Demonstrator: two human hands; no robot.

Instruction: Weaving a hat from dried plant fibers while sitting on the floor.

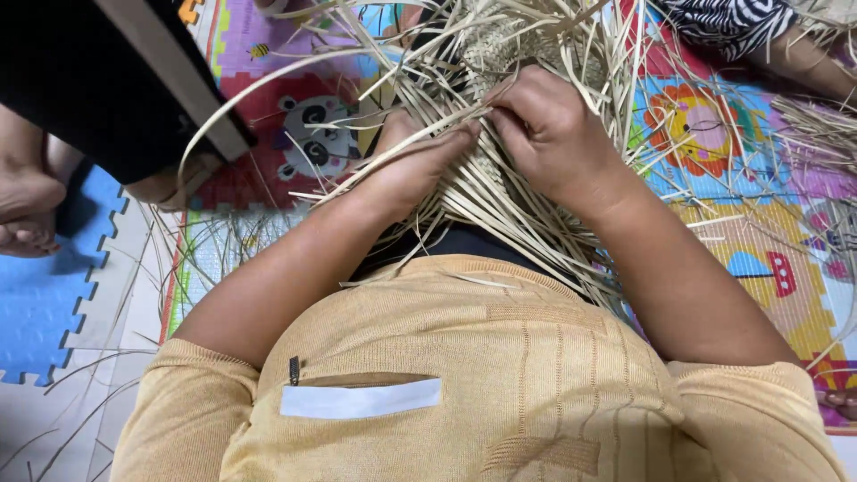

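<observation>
I look down over my tan jumper (500, 375) at a woven piece (486, 170) of pale straw strips (500, 223). My left hand (415, 165) lies flat along the strips, its fingers (455, 138) stretched out and pressing on them. My right hand (549, 129) is curled over the weave just beside it, fingers pinching a strip, and the two hands touch at the tips. Loose strips fan out all round, up toward the far edge of the floor mat (723, 161), which is bright with animal pictures. A blue foam tile (45, 303) sits at the left. Another person's bare foot (27, 214) rests by it; a forearm (808, 62) shows at top right.
</observation>
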